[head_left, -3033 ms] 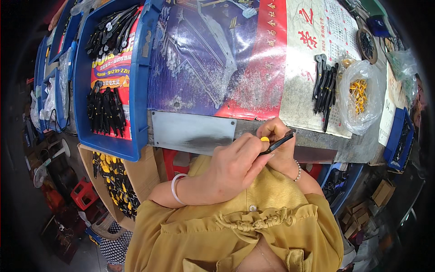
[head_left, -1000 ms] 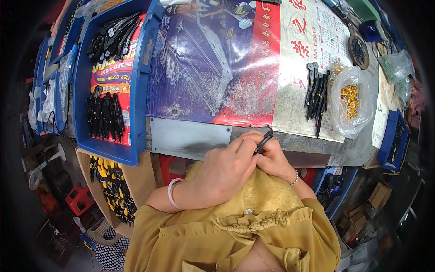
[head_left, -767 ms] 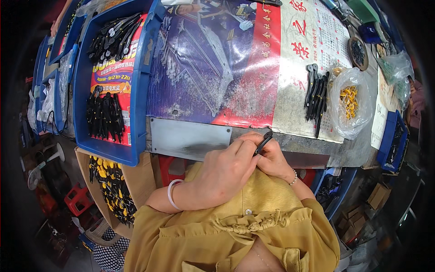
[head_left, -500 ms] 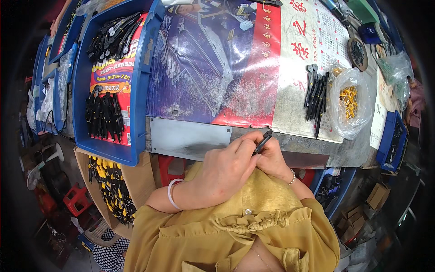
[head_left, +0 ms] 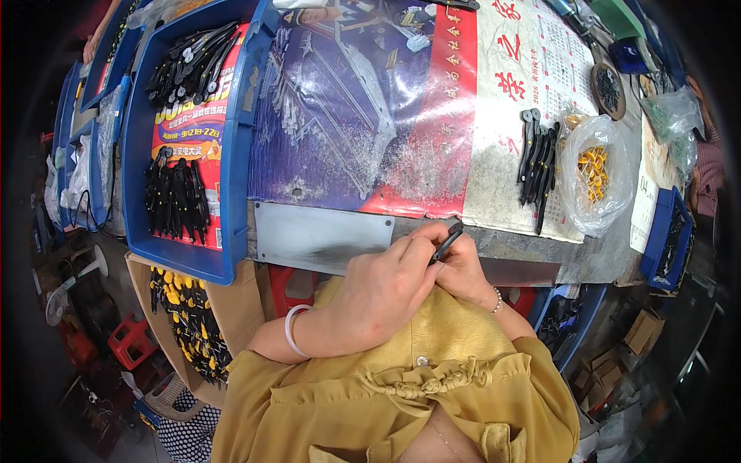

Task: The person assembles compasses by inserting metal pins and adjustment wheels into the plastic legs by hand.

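In front of my body, at the near edge of the table, both hands meet around a small, slim black part (head_left: 446, 242) with a rounded upper end. My left hand (head_left: 390, 287) is closed, its fingertips pressed to the part's lower end. From the other side, my right hand (head_left: 463, 270) pinches the same part with bent fingers. The lower end of the part is hidden by my fingers. Several similar long black pieces (head_left: 538, 171) lie on the table to the right, beside a clear plastic bag (head_left: 615, 202) of small yellow pieces (head_left: 592, 171).
At left stands a blue tray (head_left: 241, 162) with two groups of black pieces. Below it is a cardboard box (head_left: 243, 297) of black-and-yellow items. A metal plate (head_left: 324, 235) lies along the table edge. A round dish (head_left: 609, 91) sits at far right. Another person's hand (head_left: 91, 48) shows far left.
My hands and the black part stay nearly still. At the far left, the other person's hand has shifted slightly; at the right edge, another person has moved a little.
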### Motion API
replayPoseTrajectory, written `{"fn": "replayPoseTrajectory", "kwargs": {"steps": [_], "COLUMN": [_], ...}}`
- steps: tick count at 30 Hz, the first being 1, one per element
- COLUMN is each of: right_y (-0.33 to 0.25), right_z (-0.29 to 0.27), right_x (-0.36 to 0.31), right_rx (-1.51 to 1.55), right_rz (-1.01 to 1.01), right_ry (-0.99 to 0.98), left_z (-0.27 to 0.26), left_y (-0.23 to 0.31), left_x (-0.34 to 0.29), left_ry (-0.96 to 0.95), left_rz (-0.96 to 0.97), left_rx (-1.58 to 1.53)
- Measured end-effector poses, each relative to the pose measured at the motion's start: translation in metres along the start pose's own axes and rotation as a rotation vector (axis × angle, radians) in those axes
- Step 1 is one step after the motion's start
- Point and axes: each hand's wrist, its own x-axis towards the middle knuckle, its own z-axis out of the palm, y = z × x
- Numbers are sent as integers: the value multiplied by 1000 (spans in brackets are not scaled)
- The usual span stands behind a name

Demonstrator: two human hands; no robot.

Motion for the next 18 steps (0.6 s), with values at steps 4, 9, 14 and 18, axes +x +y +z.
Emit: {"fn": "replayPoseTrajectory", "kwargs": {"steps": [4, 9, 14, 18], "right_y": [-3, 2, 9, 3], "right_z": [3, -4, -2, 1], "right_x": [2, 8, 3, 5], "right_rx": [198, 148, 135, 183], "right_rz": [115, -97, 13, 97], "right_ry": [40, -45, -31, -19], "left_z": [-1, -2, 0, -1], "left_y": [1, 1, -1, -1], "left_x": [1, 2, 3, 4], "left_ry": [6, 2, 12, -3], "left_rz": [15, 40, 33, 25], "left_rx": [-9, -16, -26, -8]}}
